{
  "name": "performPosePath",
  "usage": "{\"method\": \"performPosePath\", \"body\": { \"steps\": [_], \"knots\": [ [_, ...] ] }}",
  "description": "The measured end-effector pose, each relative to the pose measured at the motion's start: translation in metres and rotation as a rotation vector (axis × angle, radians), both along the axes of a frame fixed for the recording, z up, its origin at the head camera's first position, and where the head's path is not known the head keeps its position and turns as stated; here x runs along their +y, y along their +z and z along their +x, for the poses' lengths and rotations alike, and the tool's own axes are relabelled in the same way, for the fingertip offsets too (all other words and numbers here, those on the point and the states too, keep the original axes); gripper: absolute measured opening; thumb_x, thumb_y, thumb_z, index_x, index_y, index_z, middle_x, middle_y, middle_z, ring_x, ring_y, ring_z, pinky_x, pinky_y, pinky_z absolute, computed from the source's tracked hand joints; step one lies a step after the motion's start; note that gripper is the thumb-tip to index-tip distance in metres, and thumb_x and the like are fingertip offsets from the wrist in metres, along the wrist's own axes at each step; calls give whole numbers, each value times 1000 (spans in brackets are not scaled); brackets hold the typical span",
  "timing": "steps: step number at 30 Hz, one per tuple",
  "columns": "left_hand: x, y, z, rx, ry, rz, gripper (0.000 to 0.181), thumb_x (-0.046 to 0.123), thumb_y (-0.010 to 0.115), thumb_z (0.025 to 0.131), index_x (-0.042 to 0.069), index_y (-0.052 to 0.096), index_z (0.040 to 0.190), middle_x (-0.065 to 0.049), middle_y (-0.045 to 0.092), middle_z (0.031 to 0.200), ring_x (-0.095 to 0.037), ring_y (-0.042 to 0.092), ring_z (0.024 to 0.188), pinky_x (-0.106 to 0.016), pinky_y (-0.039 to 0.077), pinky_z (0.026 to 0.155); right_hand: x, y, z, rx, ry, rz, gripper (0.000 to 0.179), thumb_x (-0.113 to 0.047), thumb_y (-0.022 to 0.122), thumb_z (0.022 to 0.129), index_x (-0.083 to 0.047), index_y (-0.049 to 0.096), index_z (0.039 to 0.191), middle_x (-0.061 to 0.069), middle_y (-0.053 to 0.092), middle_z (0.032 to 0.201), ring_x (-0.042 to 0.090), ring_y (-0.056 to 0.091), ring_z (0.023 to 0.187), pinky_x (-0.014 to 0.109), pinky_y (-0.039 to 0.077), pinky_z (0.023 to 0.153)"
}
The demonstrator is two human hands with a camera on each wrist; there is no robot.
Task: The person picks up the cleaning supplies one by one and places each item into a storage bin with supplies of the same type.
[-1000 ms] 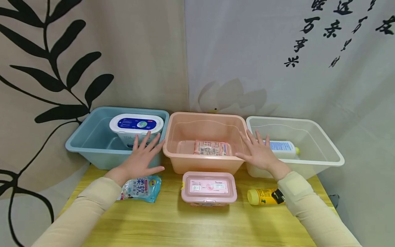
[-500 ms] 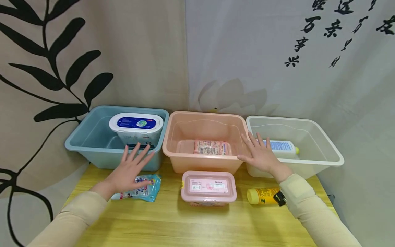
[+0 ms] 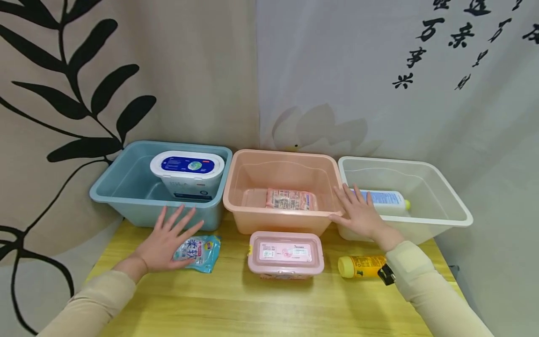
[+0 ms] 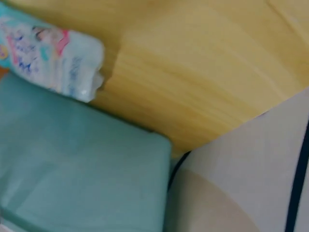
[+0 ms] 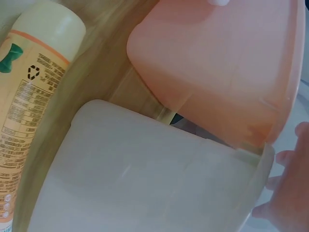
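Observation:
My left hand (image 3: 163, 245), fingers spread, is above a blue wipes packet (image 3: 202, 252) in front of the blue bin (image 3: 126, 206); it holds nothing. My right hand (image 3: 362, 215) spreads its fingers over the near rims where the peach bin (image 3: 269, 220) and the white bin (image 3: 438, 220) meet; whether it touches them I cannot tell. A yellow bottle (image 3: 366, 267) lies on the table near the right wrist. Between the hands is a pink lidded box (image 3: 286, 252). In the left wrist view the packet (image 4: 53, 55) lies by the bin, and the hand is out of sight.
A white lidded tub (image 3: 189, 175) stands in the blue bin. Inside the peach bin lies a pink packet (image 3: 290, 200), and a white bottle (image 3: 387, 201) lies in the white bin. The wooden table (image 3: 252, 309) ends before a printed curtain (image 3: 202, 75).
My left hand has drawn back from the blue bin toward the lower left, over the wipes packet. The right hand has stayed nearly in place; the head view has shifted slightly.

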State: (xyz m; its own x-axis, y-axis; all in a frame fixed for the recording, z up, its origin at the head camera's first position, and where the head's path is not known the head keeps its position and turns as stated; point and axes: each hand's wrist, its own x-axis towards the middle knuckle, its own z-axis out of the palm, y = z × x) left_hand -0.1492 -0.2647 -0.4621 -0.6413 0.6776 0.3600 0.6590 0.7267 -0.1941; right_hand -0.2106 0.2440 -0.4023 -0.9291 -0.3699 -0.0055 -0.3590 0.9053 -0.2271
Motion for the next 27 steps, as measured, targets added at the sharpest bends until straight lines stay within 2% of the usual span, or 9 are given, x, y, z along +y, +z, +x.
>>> {"method": "performPosePath", "body": {
  "steps": [3, 6, 9, 13, 18, 21, 27],
  "knots": [
    [-5, -7, 4, -30, 13, -15, 86, 77, 26, 83, 28, 8, 152, -15, 18, 155, -37, 0, 145, -69, 9, 107, 0, -2, 1, 2, 9, 3, 82, -56, 48, 90, -12, 15, 151, 22, 9, 156, 49, 2, 141, 69, -2, 108],
    [-9, -15, 8, -54, 22, -29, 88, 78, 34, 81, 29, 10, 151, -14, 21, 154, -40, 10, 143, -70, 14, 105, 1, -4, 2, 1, 12, 3, 82, -57, 47, 90, -13, 14, 151, 22, 9, 156, 48, 2, 141, 69, -2, 108],
    [-13, -24, 9, -71, 15, -20, 92, 73, 50, 77, 28, 17, 151, -13, 23, 154, -43, 19, 138, -69, 12, 107, 3, -7, 3, -1, 14, 1, 83, -58, 47, 89, -13, 14, 151, 22, 10, 156, 47, 3, 142, 69, -1, 108],
    [-17, -35, 9, -86, 16, -19, 99, 65, 64, 70, 26, 20, 150, -12, 22, 155, -41, 20, 139, -67, 12, 108, 7, -10, 4, -5, 18, 3, 83, -57, 48, 89, -13, 15, 151, 22, 10, 156, 45, 6, 142, 69, -1, 108],
    [-21, -48, 5, -119, 46, -28, 98, 63, 67, 69, 24, 26, 148, -9, 22, 155, -41, 22, 138, -67, 17, 106, 11, -12, 6, -4, 20, 17, 83, -56, 49, 89, -13, 15, 151, 21, 10, 156, 43, 10, 142, 67, 1, 110],
    [-23, -55, 4, -155, 77, -32, 92, 63, 66, 70, 20, 33, 145, -12, 28, 152, -43, 27, 134, -67, 21, 104, 10, -12, 6, -3, 29, 20, 82, -56, 49, 89, -11, 18, 150, 21, 10, 156, 43, 10, 142, 67, 4, 110],
    [-25, -68, 6, -251, 121, -9, 88, 61, 63, 75, 17, 34, 145, -16, 31, 149, -47, 27, 133, -69, 22, 103, 6, -12, 5, 9, 39, 24, 80, -56, 49, 89, -9, 25, 148, 23, 12, 155, 42, 12, 142, 66, 8, 110]
  ]
}}
